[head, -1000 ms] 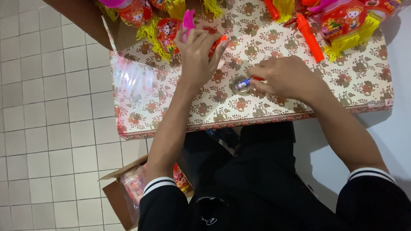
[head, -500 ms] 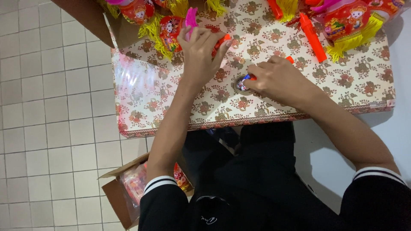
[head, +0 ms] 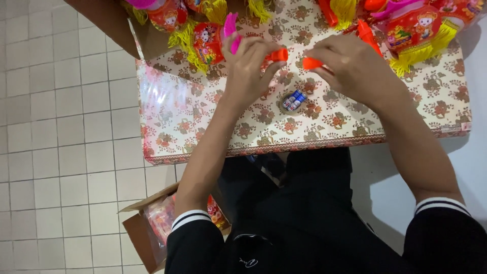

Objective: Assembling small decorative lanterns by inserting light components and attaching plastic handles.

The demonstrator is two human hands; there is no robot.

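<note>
Nearest, below the table's near edge, an open cardboard box sits on the tiled floor beside the person's left sleeve, with red packets showing inside it.

On the table, covered in a floral cloth, a small battery pack lies flat near the middle, a little in from the near edge and between the two forearms, touched by neither hand.

Just beyond it the two hands meet over the cloth. The left hand has its fingers curled and pinches an orange piece between thumb and fingertips; a pink piece sticks up past its knuckles, and whether the hand grips it cannot be told. The right hand is closed around a second orange piece, whose end pokes out toward the left hand. The two orange ends point at each other, just apart.

Along the far edge lie red toy lanterns with yellow tassels: one just left of the left hand, another toward the far right corner. An orange stick lies beside the right hand's knuckles.
</note>
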